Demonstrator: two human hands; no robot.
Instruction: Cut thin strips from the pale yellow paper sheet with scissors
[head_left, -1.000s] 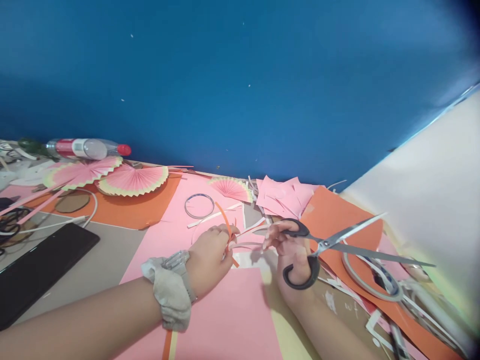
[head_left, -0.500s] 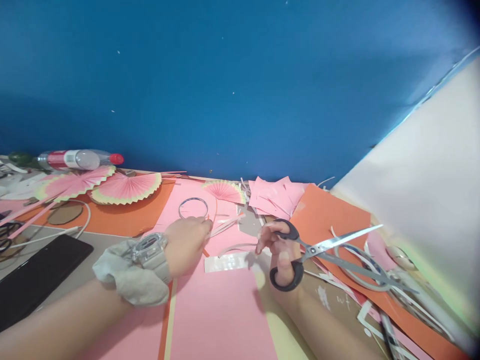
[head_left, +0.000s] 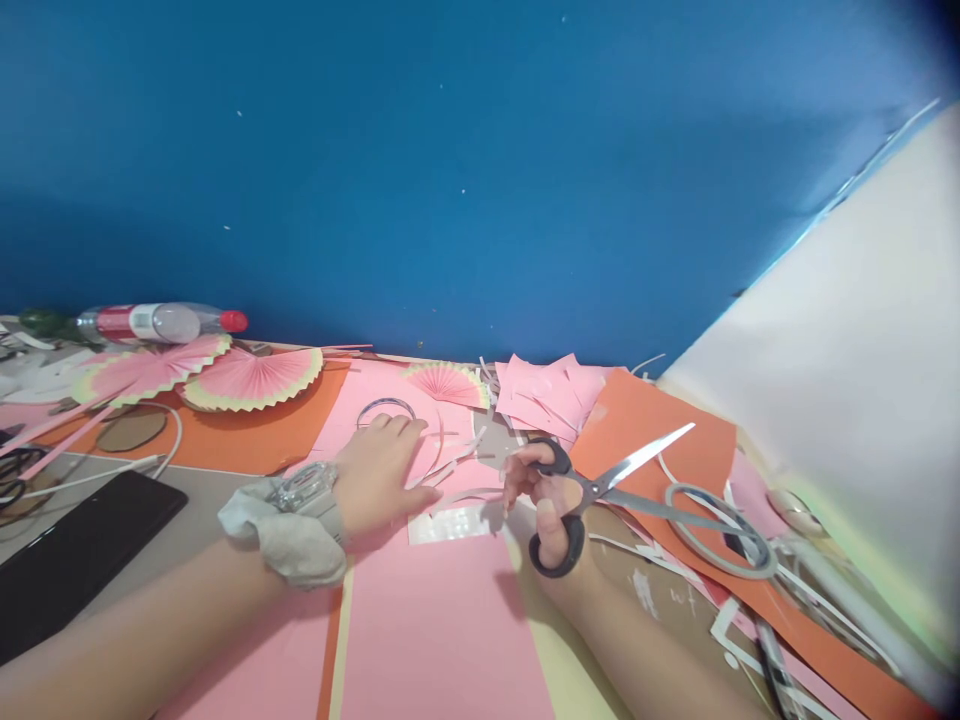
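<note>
My left hand [head_left: 382, 462] lies flat on the pink paper [head_left: 442, 620], fingers stretched toward a thin metal ring [head_left: 385, 409] and loose paper strips [head_left: 450, 468]. A watch and a grey scrunchie [head_left: 289, 535] sit on that wrist. My right hand [head_left: 541, 500] grips black-handled scissors [head_left: 600, 490], blades parted and pointing right over orange paper [head_left: 652, 420]. A small white rectangle with a dotted pattern [head_left: 448, 523] lies between the two hands.
Pleated pink paper fans [head_left: 251, 375] lie at the back left on an orange sheet, with a plastic bottle [head_left: 161, 321] behind them. A black flat device [head_left: 75, 550] sits at left. Pink scraps [head_left: 547, 390], a grey ring [head_left: 720, 540] and paper trimmings crowd the right. A blue wall stands behind.
My left hand let go of the orange strip, moved left and forward, and now rests flat near the metal ring. The right hand with the scissors drifted slightly left.
</note>
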